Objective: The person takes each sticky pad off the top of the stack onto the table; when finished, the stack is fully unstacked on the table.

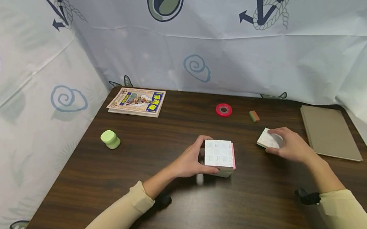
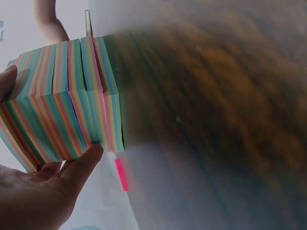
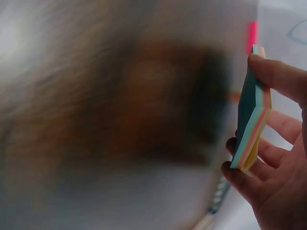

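Observation:
My left hand [image 1: 189, 162] grips a tall block of paper note pads [image 1: 218, 153] near the middle of the table, thumb and fingers on opposite sides. From above the block's top sheet is white with faint print. The left wrist view shows its edges as many coloured layers [image 2: 60, 103], pink, yellow, green and blue. Farther right, my right hand [image 1: 290, 145] pinches a thin note pad [image 1: 269, 139], white on top. In the right wrist view this pad [image 3: 252, 115] is held by its edges, over the table, with a teal underside and pastel layered sides.
Back left lies an illustrated booklet [image 1: 138, 101], with a pale green knobbed object [image 1: 110, 139] nearer me. A red ring-shaped roll [image 1: 224, 110] and a small orange-and-green eraser [image 1: 254, 116] sit at the back. A brown-grey folder or notebook [image 1: 332, 133] lies back right.

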Demonstrator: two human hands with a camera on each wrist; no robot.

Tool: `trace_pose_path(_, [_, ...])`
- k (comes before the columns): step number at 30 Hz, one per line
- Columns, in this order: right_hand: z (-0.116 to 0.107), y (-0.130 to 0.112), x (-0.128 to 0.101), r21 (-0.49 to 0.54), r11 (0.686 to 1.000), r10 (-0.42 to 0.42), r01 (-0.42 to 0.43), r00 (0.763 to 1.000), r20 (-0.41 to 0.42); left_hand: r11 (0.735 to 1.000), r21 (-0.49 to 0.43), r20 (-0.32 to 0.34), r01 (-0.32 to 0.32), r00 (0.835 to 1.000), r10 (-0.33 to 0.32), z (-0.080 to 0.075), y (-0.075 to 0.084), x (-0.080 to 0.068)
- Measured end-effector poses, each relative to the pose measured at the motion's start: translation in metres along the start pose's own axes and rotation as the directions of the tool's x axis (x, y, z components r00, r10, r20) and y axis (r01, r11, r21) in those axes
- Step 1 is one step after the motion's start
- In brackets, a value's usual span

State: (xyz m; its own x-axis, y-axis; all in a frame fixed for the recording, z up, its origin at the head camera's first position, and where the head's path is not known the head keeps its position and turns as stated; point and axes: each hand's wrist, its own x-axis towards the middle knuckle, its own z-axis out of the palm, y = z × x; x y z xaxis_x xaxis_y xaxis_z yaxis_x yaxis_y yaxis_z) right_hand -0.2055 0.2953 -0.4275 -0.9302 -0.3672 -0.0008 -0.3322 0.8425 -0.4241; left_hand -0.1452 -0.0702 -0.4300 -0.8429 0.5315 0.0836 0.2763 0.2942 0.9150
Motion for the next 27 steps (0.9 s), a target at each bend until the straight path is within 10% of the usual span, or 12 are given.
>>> trace_pose_path(16, [0.009,0.009,-0.005,-0.026,0.998,-0.052,0.052,0.999,-0.01,1.0,0.001,0.008,0.01,1.0,-0.01,0.0,0.0,0.001])
trace_pose_path(27, [-0.016,-0.083,-0.002,0.087,0.976,-0.197,0.202,0.979,-0.058,1.0,-0.015,0.012,-0.005,1.0,0.005,-0.001,-0.001,0.001])
